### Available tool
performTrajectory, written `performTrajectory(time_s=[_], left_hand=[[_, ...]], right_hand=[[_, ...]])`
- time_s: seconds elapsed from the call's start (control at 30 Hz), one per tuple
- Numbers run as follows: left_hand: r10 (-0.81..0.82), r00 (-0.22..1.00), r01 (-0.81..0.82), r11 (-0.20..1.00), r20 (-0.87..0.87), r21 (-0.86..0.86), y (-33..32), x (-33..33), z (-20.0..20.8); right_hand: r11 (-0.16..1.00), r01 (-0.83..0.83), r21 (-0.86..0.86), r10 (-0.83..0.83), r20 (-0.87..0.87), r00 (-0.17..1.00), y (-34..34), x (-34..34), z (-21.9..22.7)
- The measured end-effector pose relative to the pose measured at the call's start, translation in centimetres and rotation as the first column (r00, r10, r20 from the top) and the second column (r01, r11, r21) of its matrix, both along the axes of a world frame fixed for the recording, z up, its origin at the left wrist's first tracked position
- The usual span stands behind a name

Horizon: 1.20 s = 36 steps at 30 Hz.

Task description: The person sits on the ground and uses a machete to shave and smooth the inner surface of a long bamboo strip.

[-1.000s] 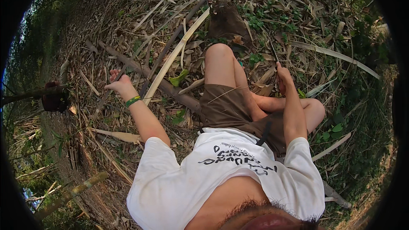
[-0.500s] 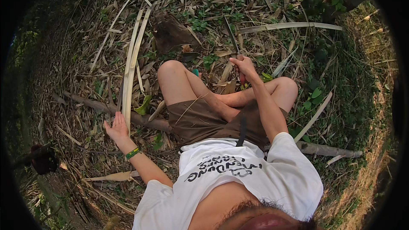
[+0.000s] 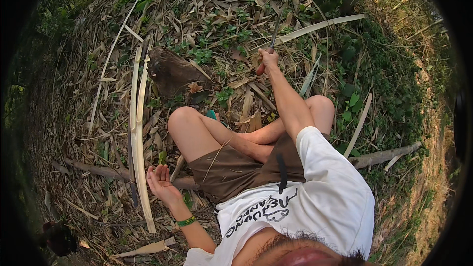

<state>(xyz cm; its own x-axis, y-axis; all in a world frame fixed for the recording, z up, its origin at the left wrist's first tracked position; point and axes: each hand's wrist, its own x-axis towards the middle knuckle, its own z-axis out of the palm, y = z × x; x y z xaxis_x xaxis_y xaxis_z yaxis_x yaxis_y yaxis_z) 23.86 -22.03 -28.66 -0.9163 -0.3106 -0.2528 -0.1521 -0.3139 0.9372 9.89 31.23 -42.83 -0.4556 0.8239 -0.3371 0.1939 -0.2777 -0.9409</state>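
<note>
My right hand (image 3: 269, 60) is wrapped round the brown-red handle of a knife (image 3: 277, 32), held out in front of my crossed legs. Its long, thin dark blade points away from me and passes near a pale strip (image 3: 315, 27) on the ground. To my left, my left hand (image 3: 163, 188) is empty, palm turned up and fingers apart. It is just right of a pair of long pale split-bamboo strips (image 3: 140, 157), which lie pointing away from me. Beside their left edge runs a dark strip (image 3: 132, 167).
A dark wood stump (image 3: 172, 75) stands ahead, left of centre. A branch (image 3: 98, 170) lies across the ground at my left, and another pale strip (image 3: 358, 124) is beyond my right knee. Dry leaves and green plants cover the ground. A thin pale strip (image 3: 109, 64) lies far left.
My right hand has reached farther forward with the knife. My left hand has come away from the bamboo strips toward my body. The whole view has shifted slightly.
</note>
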Motion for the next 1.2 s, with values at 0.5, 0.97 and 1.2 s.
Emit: performTrajectory(time_s=[0.5,0.97,1.2], left_hand=[[-0.127,0.986,0.121,0.991,-0.106,-0.06,2.9,1.4,2.0],[-0.662,0.732,0.643,0.749,-0.161,-0.159,18.3,-4.1,1.2],[-0.611,0.767,0.639,0.755,-0.195,0.145,22.6,-7.1,-1.4]], right_hand=[[0.973,-0.019,-0.229,-0.038,-0.243,0.969,2.4,-1.6,1.6],[0.923,-0.228,-0.31,0.096,-0.387,0.917,-10.8,1.0,13.4],[0.834,-0.391,-0.388,0.185,-0.471,0.862,-16.2,3.2,17.2]])
